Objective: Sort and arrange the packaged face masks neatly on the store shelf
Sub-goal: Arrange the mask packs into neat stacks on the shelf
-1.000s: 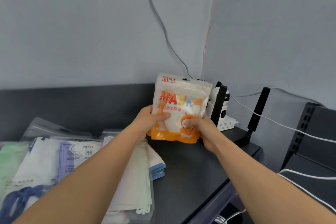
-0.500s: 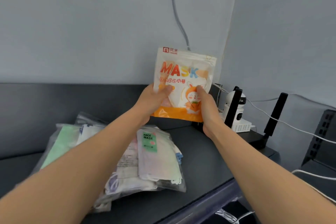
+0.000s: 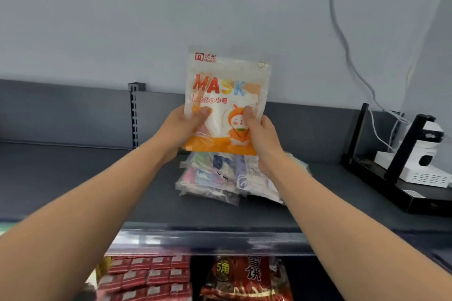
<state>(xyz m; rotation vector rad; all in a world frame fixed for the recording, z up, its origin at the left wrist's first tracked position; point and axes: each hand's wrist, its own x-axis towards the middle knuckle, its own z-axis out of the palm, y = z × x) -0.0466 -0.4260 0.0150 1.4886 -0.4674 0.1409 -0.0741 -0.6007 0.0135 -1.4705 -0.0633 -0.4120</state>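
I am holding the pack (image 3: 227,95) upright in the air with its print facing me, above the pile (image 3: 215,178) of other mask packs lying on the shelf (image 3: 73,178). Its orange lower edge is hanging just over the pile, and I cannot tell whether the two are touching.

My left hand (image 3: 182,127) is pinching the pack's lower left side and my right hand (image 3: 263,134) its lower right side. Each thumb is pressing on the front, and the fingers are behind the pack, out of sight.

Handling, as I am judging it:
- Weight: light. The pack is standing tall from a pinch at the bottom alone.
- Stiffness: it is a thin film pouch with soft contents, so it will likely bend if gripped at one corner.
- Surface: the film is glossy and probably slick (a flat thumb pad is safer than a fingertip).
- Fragility: low. Creasing is the main risk.
- Grip: the two side edges low down, as I am doing now, or the sealed top strip.

The pile's clear sleeves are lying overlapped and skewed. Well to the right, a router (image 3: 391,186) and a white camera (image 3: 425,154) are occupying the shelf, so I am treating that end as unavailable. Red snack bags (image 3: 244,278) are filling the tier below.
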